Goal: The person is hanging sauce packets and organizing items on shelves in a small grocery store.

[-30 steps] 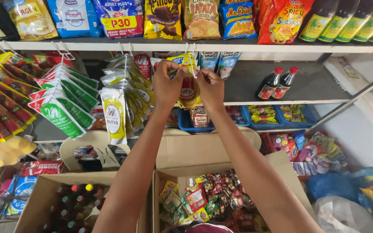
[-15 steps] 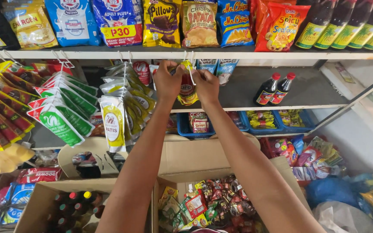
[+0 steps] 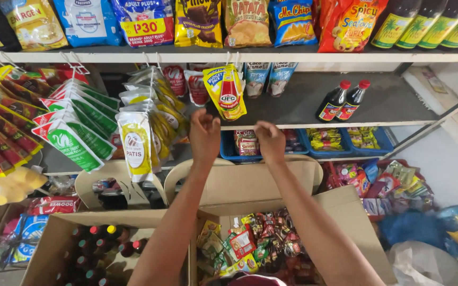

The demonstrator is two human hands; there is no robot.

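Yellow sauce pouch (image 3: 227,91): hangs by its top from a hook at the front edge of the upper shelf (image 3: 271,55), free of both hands, so its printed face shows to anyone in front.
Left hand (image 3: 204,135): raised just below the pouch, fingers loosely curled, holding nothing that I can see.
Right hand (image 3: 269,140): beside the left, a little lower, fingers bent inward, also empty; it is apart from the pouch.
Neighbouring pouches: white and yellow sachets (image 3: 136,143) and green-and-white ones (image 3: 75,132) hang in fanned rows to the left from the same shelf edge, each kind bunched on its own hook.
Dark bottles (image 3: 343,101): two with red caps stand upright on the middle shelf, toward its right end.
Open carton (image 3: 340,209): below the forearms, flaps spread, heaped with small mixed packets within easy reach.
Second carton (image 3: 54,233): at the left, holding upright capped bottles.
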